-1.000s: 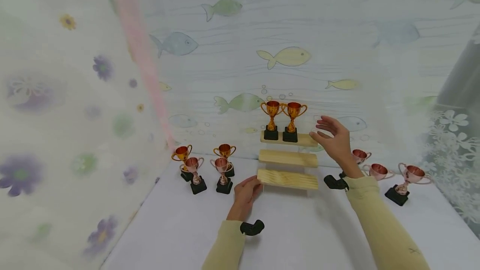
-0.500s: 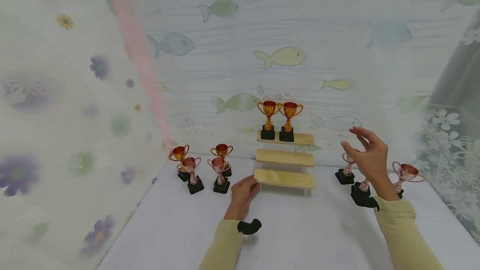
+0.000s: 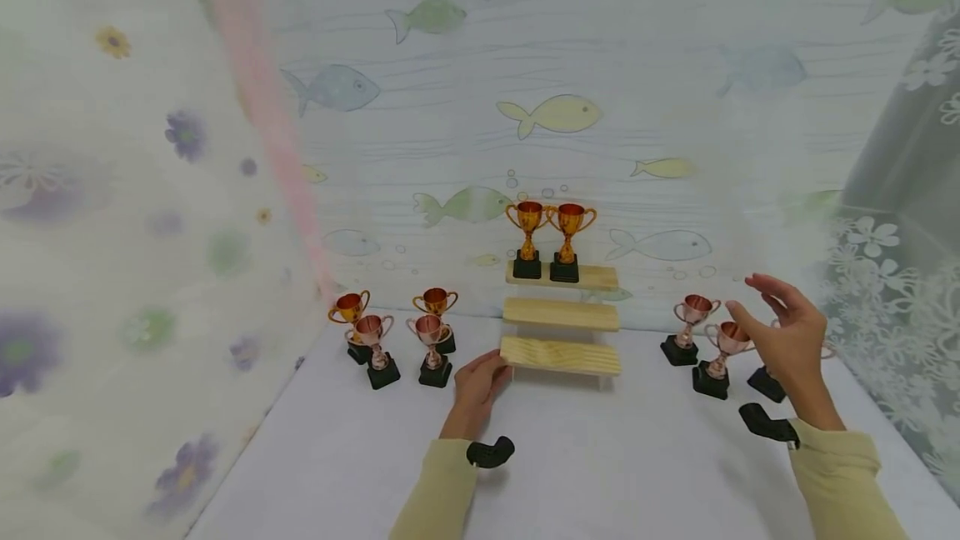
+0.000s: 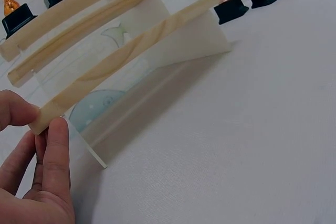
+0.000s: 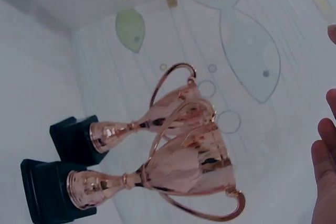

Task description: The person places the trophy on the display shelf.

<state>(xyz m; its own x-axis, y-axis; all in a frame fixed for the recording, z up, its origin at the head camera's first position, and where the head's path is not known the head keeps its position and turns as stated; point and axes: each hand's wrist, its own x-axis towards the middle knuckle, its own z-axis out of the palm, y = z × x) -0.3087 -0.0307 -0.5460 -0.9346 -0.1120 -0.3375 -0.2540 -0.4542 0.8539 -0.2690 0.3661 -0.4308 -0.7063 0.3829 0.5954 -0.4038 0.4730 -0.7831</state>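
Observation:
My left hand (image 3: pixel 477 386) pinches the left end of the lowest board (image 3: pixel 558 355) of a three-step wooden display stand, thumb above and fingers below in the left wrist view. Two gold trophy cups (image 3: pixel 567 248) with black bases stand side by side on the top board (image 3: pixel 600 277). My right hand (image 3: pixel 791 336) holds nothing, its fingers spread and bent over the group of rose-gold trophies on the right. Of these, a back one (image 3: pixel 692 311) and a middle one (image 3: pixel 726 344) show well; the third is mostly hidden behind the hand, its black base (image 3: pixel 767 384) visible.
On the left of the white-covered table (image 3: pixel 570 473) stand two gold trophies (image 3: pixel 435 302) at the back and two rose-gold trophies (image 3: pixel 431 332) in front. A fish-patterned curtain (image 3: pixel 420 140) hangs behind the stand; lacy fabric (image 3: pixel 870 290) borders the right side.
My right hand has moved away from the top board's right end, rightward and down to the rose-gold trophies. The left hand keeps its pinch on the lowest board. The head view has shifted slightly.

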